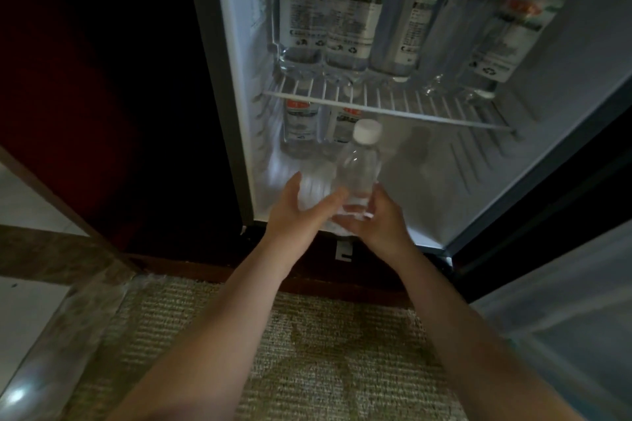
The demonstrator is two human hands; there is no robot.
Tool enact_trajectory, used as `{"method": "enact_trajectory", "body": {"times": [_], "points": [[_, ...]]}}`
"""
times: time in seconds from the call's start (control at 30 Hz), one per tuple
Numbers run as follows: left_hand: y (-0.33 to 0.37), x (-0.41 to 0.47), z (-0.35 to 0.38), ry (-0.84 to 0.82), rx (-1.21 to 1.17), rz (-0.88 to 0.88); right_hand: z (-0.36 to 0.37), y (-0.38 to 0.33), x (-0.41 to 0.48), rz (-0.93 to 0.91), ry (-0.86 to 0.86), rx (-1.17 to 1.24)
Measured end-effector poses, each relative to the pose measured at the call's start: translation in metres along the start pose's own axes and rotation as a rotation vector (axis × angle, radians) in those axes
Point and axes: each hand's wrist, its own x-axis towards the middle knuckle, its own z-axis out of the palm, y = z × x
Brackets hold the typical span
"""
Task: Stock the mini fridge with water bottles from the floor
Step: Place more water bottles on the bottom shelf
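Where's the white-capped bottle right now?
The bottle is upright at the head view's centre, in the right hand, before the fridge's lower compartment under the wire shelf, left hand beside it.

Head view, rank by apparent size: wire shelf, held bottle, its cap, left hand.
1. wire shelf, largest by far.
2-3. held bottle and left hand look alike; the bottle's base is hidden, so unranked.
4. cap, smallest.
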Motion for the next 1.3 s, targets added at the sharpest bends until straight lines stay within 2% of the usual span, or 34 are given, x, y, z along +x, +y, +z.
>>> {"method": "enact_trajectory", "body": {"times": [0.07, 0.13, 0.27, 0.37, 0.47, 0.7, 0.93, 1.0, 1.1, 1.3], "points": [[-0.010, 0.002, -0.004, -0.007, 0.116, -0.049, -0.017, 0.004, 0.014, 0.018, 0.082, -0.103], [-0.023, 0.008, -0.008, -0.003, 0.346, -0.065, -0.031, 0.008, 0.029, 0.036, 0.160, -0.158], [-0.051, 0.035, -0.008, -0.115, 0.783, -0.099, -0.037, 0.028, 0.065, 0.112, 0.217, -0.153], [-0.067, 0.050, -0.005, -0.145, 0.907, -0.082, -0.032, 0.040, 0.098, 0.170, 0.244, -0.052], [-0.075, 0.055, -0.009, -0.077, 0.983, 0.002, -0.028, 0.044, 0.120, 0.171, 0.248, -0.034], [-0.067, 0.055, -0.023, -0.040, 0.909, 0.023, -0.019, 0.040, 0.155, 0.088, 0.243, -0.083], [-0.062, 0.054, -0.019, -0.061, 0.942, 0.004, -0.011, 0.050, 0.177, 0.039, 0.130, -0.118], [-0.062, 0.053, -0.018, -0.069, 0.952, 0.011, -0.010, 0.058, 0.181, 0.053, 0.126, -0.118], [-0.062, 0.053, -0.020, -0.083, 0.945, 0.000, -0.004, 0.033, 0.157, 0.128, 0.143, -0.115], [-0.059, 0.048, -0.019, -0.133, 0.914, 0.004, -0.004, 0.011, 0.117, 0.175, 0.209, -0.282]]}}
